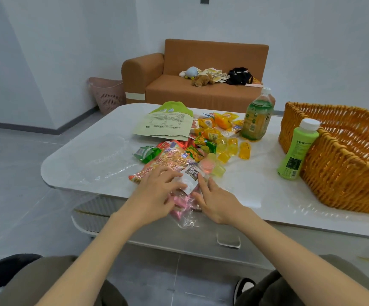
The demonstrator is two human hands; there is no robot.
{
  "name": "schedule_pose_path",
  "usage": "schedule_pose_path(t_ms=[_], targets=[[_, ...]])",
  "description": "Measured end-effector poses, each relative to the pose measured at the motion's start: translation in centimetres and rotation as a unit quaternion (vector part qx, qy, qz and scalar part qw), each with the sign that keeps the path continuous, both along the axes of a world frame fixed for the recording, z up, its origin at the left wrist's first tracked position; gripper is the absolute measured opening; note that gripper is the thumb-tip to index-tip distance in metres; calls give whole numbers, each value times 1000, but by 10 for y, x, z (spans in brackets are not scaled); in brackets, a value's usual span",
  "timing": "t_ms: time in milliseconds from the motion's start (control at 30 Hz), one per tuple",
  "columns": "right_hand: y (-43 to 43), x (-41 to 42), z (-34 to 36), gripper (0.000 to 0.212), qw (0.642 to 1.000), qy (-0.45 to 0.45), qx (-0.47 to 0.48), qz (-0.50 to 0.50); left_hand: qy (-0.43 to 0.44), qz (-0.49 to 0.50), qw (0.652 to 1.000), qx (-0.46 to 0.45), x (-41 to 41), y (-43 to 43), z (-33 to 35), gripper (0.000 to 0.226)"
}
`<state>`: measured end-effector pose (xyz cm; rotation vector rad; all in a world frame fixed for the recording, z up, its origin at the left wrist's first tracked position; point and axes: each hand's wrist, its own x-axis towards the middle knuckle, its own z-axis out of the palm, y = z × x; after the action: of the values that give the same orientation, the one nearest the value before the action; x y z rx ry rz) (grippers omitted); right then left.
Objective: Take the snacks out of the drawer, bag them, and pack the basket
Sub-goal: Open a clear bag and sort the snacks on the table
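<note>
White table [256,195] is carrying snacks, two bottles and a basket.

A wicker basket [338,168] is sitting at the right end, and a light green bottle [296,151] is leaning against its wall. A big tea bottle [257,120] is standing upright near the far edge. Beside it, yellow jelly cups [227,149] are lying scattered, touching a heap of coloured snack packets [172,157]. A flat green paper bag [165,124] is lying behind the heap, and a clear plastic bag [104,164] is lying at the left.

Head view, down over table [256,191]
</note>
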<state>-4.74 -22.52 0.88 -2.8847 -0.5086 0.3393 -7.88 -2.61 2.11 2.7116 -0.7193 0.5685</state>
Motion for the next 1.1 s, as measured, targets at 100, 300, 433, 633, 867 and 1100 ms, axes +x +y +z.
schedule_pose_path(t_ms=[100, 300, 433, 633, 867, 1100], targets=[[2, -5, 5, 67, 999, -35, -22, 15, 89, 22, 990, 108, -21, 3, -12, 90], [-8, -14, 18, 58, 997, -36, -37, 58, -61, 66, 981, 172, -38, -6, -51, 122], [-14, -28, 26, 55, 993, -52, -50, 89, -104, 90, 984, 113, -46, -23, -61, 106], [-43, -19, 20, 87, 986, -66, -61, 141, -174, 79, 975, 117, -47, -14, -64, 56], [-47, -22, -1, 97, 978, -75, -25, 191, -137, 89, 984, 64, -56, 9, -49, 105], [-12, -24, 18, 29, 898, -273, 312, 146, -142, 50, 973, -172, -64, 10, 0, 52]])
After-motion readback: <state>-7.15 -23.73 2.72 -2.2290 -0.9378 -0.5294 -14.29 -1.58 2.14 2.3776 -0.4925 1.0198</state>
